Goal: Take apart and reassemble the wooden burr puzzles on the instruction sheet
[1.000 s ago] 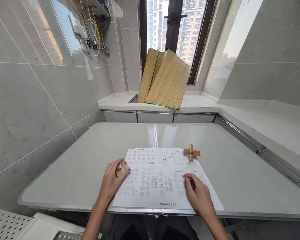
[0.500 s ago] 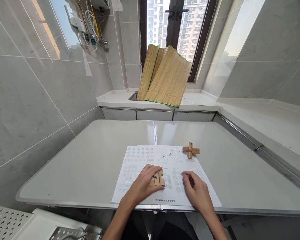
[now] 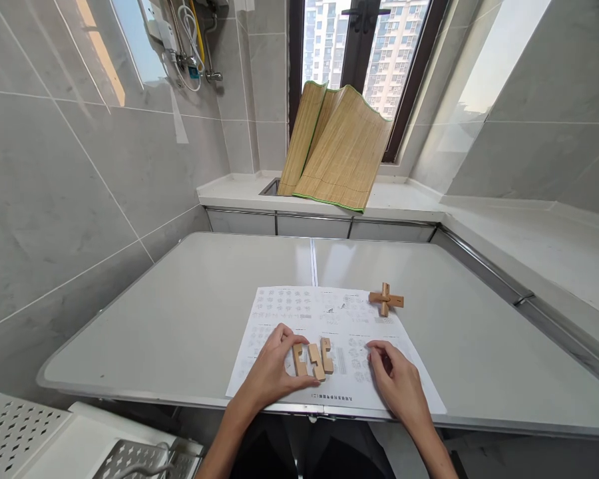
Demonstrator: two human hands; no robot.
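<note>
Three notched wooden puzzle pieces, a left one (image 3: 299, 360), a middle one (image 3: 315, 363) and a right one (image 3: 326, 356), lie slightly apart on a printed sheet (image 3: 279, 332). My left hand (image 3: 272, 366) curves around the left and middle pieces, thumb and fingers spread. Its index fingertip is by the left piece's top, its thumb by the middle piece's lower end. Loosely curled, my right hand (image 3: 399, 382) rests on the sheet's right side; nothing shows in its fingers. A cross-shaped wooden puzzle (image 3: 386, 299) sits at the sheet's upper right corner.
The sheet lies on a white folding table (image 3: 190, 319) with a centre seam. Behind it, a folded bamboo mat (image 3: 344, 146) leans on the counter (image 3: 399, 196) before the window. A white perforated rack (image 3: 20, 426) stands at lower left.
The pieces, earlier pressed together in my left hand, now lie separated on the sheet. My left hand has shifted slightly left and its grip has loosened. My right hand keeps its pose.
</note>
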